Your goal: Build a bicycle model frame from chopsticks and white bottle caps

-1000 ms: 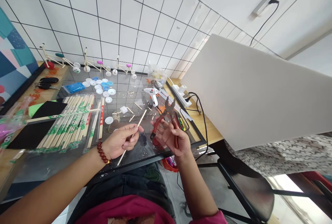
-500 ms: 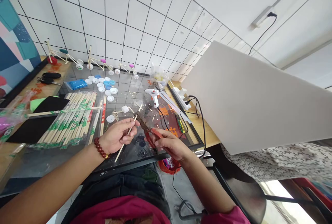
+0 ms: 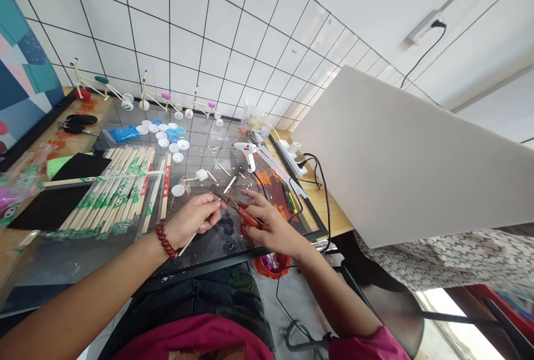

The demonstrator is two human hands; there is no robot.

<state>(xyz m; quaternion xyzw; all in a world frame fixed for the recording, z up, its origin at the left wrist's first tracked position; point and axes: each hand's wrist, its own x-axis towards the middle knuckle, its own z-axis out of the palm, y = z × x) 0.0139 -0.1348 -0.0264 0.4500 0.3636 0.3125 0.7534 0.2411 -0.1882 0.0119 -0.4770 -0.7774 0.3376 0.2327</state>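
Observation:
My left hand [image 3: 192,220] is closed around a thin wooden chopstick [image 3: 187,245], whose lower end sticks out below the palm. In my right hand [image 3: 273,227] are pliers [image 3: 249,217] with red handles and rusty dark jaws, its index finger lifted off the handle. The jaws reach my left fingertips at the chopstick's upper end; whether they touch the wood I cannot tell. Just beyond the jaws lies a short cut stick piece [image 3: 229,184], near another short piece [image 3: 224,170]. A white block [image 3: 202,174] joined to a stick lies to their left, with a white bottle cap [image 3: 177,190] beside it.
Wrapped chopsticks [image 3: 112,193] and black sheets [image 3: 54,207] cover the left side. White and blue caps [image 3: 162,137] lie behind. Small stick-built tricycles [image 3: 204,105] line the wall. A glue gun [image 3: 247,154], glue sticks [image 3: 281,168], a cutter [image 3: 288,198] and a power strip [image 3: 292,157] are right.
The chopstick's top end, which stuck out past the jaws, is off and a cut piece lies on the table. The pliers have swung flatter, and my right fingers have loosened on the handles.

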